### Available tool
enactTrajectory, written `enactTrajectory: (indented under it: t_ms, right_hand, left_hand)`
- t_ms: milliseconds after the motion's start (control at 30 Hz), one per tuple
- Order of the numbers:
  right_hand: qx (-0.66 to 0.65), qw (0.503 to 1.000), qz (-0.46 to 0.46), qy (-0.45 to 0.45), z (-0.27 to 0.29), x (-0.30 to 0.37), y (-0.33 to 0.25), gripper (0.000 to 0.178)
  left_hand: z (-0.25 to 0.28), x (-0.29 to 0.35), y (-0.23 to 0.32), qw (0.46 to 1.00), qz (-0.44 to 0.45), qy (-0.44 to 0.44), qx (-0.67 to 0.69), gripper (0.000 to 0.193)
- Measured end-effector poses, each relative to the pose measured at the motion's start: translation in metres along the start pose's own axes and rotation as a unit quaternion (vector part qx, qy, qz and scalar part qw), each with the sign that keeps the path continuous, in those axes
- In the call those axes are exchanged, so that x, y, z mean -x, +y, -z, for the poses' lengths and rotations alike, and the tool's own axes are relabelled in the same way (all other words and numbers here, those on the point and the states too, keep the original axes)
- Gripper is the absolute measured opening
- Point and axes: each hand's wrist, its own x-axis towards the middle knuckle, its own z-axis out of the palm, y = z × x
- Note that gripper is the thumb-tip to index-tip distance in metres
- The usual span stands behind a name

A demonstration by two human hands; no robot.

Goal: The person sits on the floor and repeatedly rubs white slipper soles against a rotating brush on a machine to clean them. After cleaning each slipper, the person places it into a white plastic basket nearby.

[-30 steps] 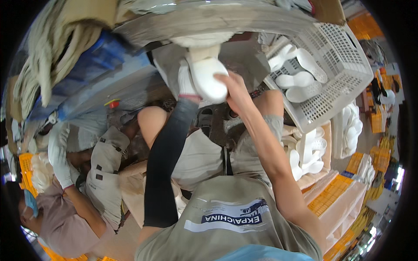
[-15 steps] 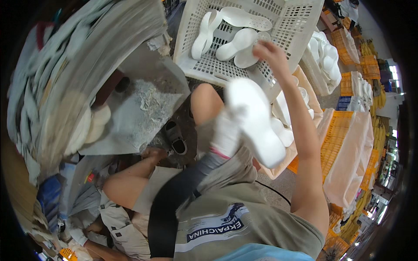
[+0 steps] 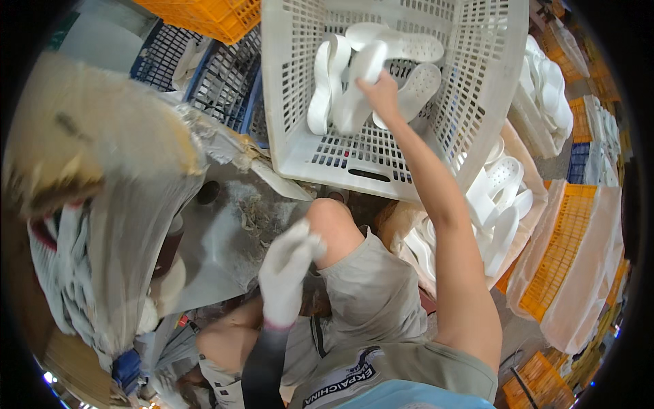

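My bare right hand [image 3: 381, 95] reaches into a white slatted crate [image 3: 371, 176], its fingers closed on the edge of a white shoe sole [image 3: 359, 88]. That sole stands tilted and slightly blurred among others. A pair of soles [image 3: 327, 85] leans on edge to its left, a perforated sole [image 3: 398, 43] lies behind, and another perforated sole [image 3: 417, 92] rests to the right under my wrist. Over my lap is my left hand [image 3: 285, 273] in a white knit glove. Smeared somewhat by motion, its fingers look apart, with nothing seen in them.
Lined bins of white soles [image 3: 501, 198] stand at the right, near an orange crate [image 3: 562, 225]. At the left, a plastic-draped machine [image 3: 102, 136] adjoins a grey, debris-strewn metal tray [image 3: 231, 238]. Blue crates [image 3: 221, 85] stand beyond. Another person's gloved hand [image 3: 167, 388] shows at lower left.
The white sole that was in my left hand is gone from it, and that hand has moved left. My right hand has moved left inside the crate and taken hold of a sole. The view has shifted.
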Motion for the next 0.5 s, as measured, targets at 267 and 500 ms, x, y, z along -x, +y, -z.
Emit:
enactTrajectory:
  t_ms: [267, 500]
  right_hand:
    - [0.118, 0.860, 0.405, -0.286, 0.133, 0.161, -0.279, 0.041]
    - [-0.034, 0.904, 0.107, -0.413, 0.085, 0.262, -0.296, 0.079]
  left_hand:
    - [-0.084, -0.047, -0.033, 0.865, -0.062, -0.012, 0.498, 0.061]
    - [0.076, 0.016, -0.074, 0.873, -0.101, 0.076, 0.471, 0.047]
